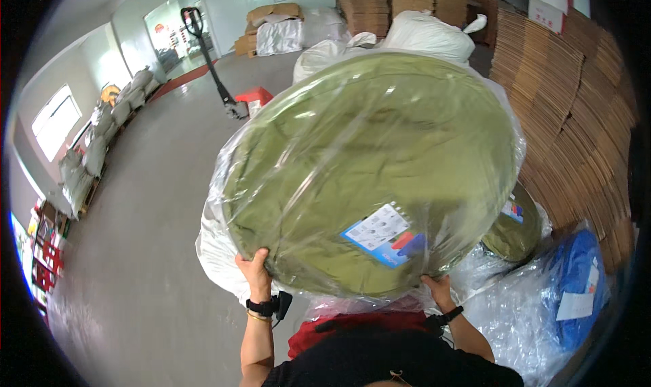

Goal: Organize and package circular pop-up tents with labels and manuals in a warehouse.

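Observation:
Both my hands hold up a big, round, flat olive-green fabric bundle (366,143) packed in a clear plastic bag. My left hand (256,273) grips its lower left edge, thumb on top and the other fingers hidden underneath. Closed on the lower right edge, my right hand (439,288) has most of its fingers covered by the plastic. A printed card (381,232) in white and blue shows through the bag near the bundle's lower edge. White sacking (218,268) lies beneath and behind it on the left.
Tall stacks of flat cardboard (536,82) stand along the right. A smaller green bundle (513,231) and a blue bundle in plastic (576,288) lie at the right. White sacks (430,35) sit behind. Farther left are a pallet jack (215,75) and several filled sacks (95,153) by the wall.

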A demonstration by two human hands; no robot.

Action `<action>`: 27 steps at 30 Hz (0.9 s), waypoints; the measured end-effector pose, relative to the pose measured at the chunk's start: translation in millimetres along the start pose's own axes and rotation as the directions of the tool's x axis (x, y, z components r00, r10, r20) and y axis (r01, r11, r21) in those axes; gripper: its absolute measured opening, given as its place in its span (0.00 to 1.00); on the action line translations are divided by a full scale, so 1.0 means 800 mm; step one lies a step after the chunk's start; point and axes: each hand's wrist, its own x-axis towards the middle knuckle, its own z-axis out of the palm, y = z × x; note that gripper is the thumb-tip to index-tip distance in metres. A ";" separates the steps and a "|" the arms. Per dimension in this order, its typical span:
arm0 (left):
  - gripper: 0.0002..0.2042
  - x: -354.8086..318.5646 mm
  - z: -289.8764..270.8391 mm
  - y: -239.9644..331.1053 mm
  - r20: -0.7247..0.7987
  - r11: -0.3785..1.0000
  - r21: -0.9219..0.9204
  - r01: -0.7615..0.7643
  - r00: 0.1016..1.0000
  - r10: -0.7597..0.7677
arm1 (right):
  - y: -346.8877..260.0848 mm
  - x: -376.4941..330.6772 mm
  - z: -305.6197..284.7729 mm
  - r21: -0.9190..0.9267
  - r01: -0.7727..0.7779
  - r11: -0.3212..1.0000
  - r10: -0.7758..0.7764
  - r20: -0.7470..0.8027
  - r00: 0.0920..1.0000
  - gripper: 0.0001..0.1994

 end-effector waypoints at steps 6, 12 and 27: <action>0.15 -0.011 -0.003 0.023 0.019 0.996 0.084 -0.041 0.999 0.039 | -0.067 0.112 -0.123 0.149 0.048 0.988 -0.049 0.003 0.999 0.29; 0.23 0.018 0.004 0.086 0.454 0.955 0.294 0.029 0.875 -0.166 | -0.260 0.136 -0.107 -0.124 0.441 0.889 -0.455 -0.121 0.882 0.23; 0.18 0.152 0.196 0.272 0.759 0.999 0.025 -0.044 0.651 0.010 | -0.220 0.143 -0.119 -0.100 0.464 0.880 -0.447 -0.505 0.739 0.20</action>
